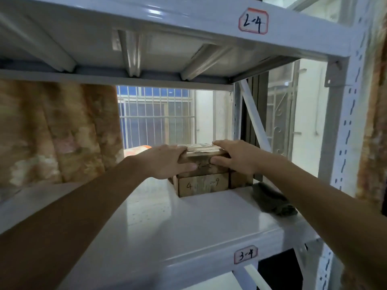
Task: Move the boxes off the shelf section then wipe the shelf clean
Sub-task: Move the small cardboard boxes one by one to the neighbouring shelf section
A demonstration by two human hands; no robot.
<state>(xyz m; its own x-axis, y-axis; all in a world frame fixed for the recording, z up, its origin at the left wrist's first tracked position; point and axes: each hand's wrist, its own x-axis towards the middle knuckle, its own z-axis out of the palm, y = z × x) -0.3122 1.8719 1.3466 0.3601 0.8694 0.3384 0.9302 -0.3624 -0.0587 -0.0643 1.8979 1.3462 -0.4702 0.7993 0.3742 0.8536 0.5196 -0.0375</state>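
A small brown cardboard box [202,156] tops a stack at the back of the white shelf [188,222] labelled 3-4. My left hand [167,162] grips its left end and my right hand [236,156] grips its right end, thumbs on the front face. Under it sits another brown box [202,186] marked "4" and "9", with a third box [238,180] partly hidden to its right. A dark grey-green cloth [272,200] lies crumpled on the shelf at the right, below my right forearm.
The shelf above, labelled 2-4 [253,21], hangs low overhead. A white perforated upright [343,143] and a diagonal brace [254,118] bound the right side. Brown patterned curtains [54,130] hang behind left; a barred window [157,116] shows behind.
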